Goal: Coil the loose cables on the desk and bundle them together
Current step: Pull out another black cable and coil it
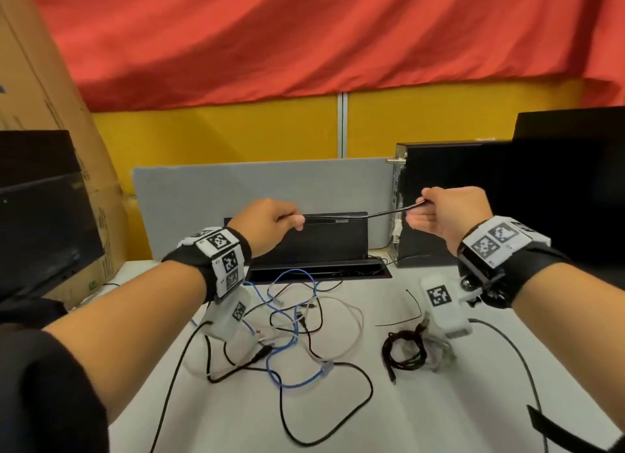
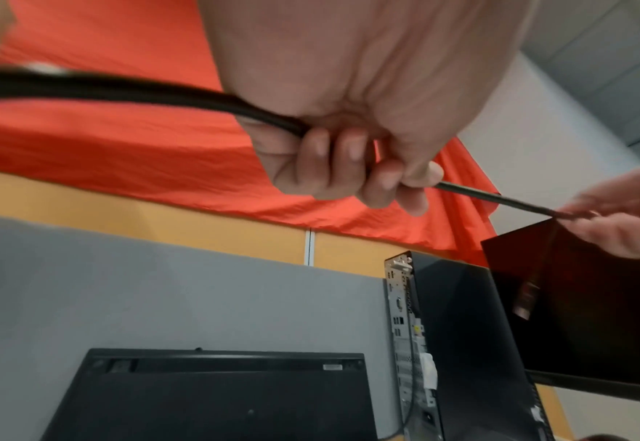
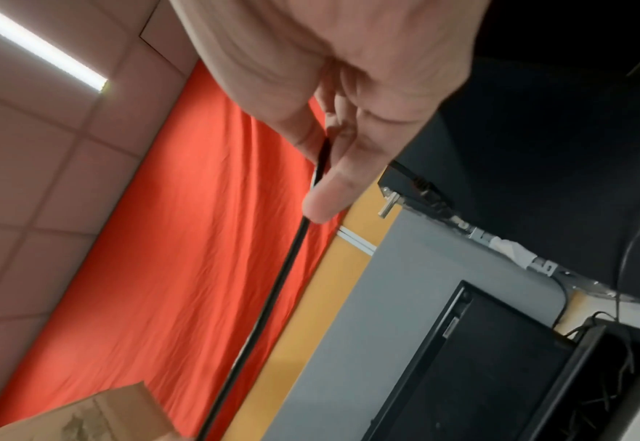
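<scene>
Two hands hold one smooth black cable [image 1: 365, 213] taut above the white desk [image 1: 422, 402]. Our left hand [image 1: 270, 221] clenches it in a full fist; our right hand [image 1: 443, 212] pinches it at 3 o'clock. The left wrist view alone shows curled fingers [image 2: 333, 161] wrapping it; the right wrist view shows thumb [image 3: 329, 194] against cable. At 6 o'clock lie tangled blue, white and black cables [image 1: 291, 334] and a coiled braided bundle [image 1: 404, 351].
</scene>
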